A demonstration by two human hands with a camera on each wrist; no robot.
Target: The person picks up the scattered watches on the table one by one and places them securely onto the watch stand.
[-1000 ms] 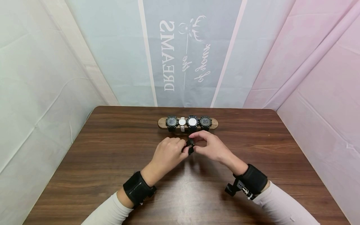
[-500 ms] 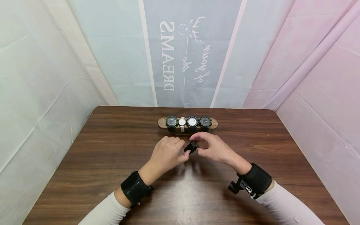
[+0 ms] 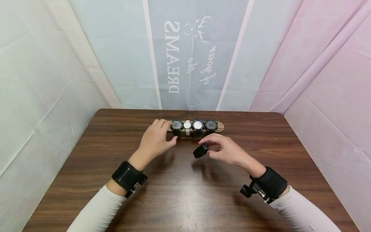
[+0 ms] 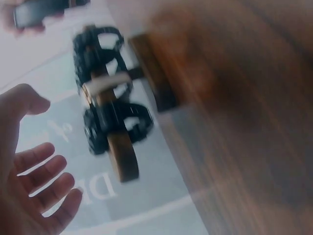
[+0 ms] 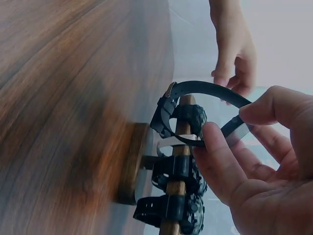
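Thumb and fingers of my right hand [image 3: 229, 150] pinch a black wristwatch [image 3: 200, 150] above the table. In the right wrist view its strap [image 5: 208, 88] forms a closed loop with a buckle. My left hand [image 3: 153, 137] hovers by the left end of a wooden watch stand [image 3: 221, 126], fingers spread and holding nothing; the left wrist view shows a gap between them and the stand. Wrapped round the stand's bar [image 4: 122, 159] are a black digital watch [image 3: 177, 125], a slim white-strapped watch [image 3: 187, 125], a black watch with a bright face [image 3: 198, 124] and another dark watch [image 3: 211, 125].
The stand's base [image 4: 152, 73] rests near the back of the brown wooden table [image 3: 179, 193]. Pale fabric [image 3: 133, 64] with printed lettering hangs behind the table edge, and more cloth encloses both sides. The left wrist view is blurred.
My left hand has let go of the black watch and moved left and away toward the stand's left end. My right hand keeps the watch, shifted slightly right.
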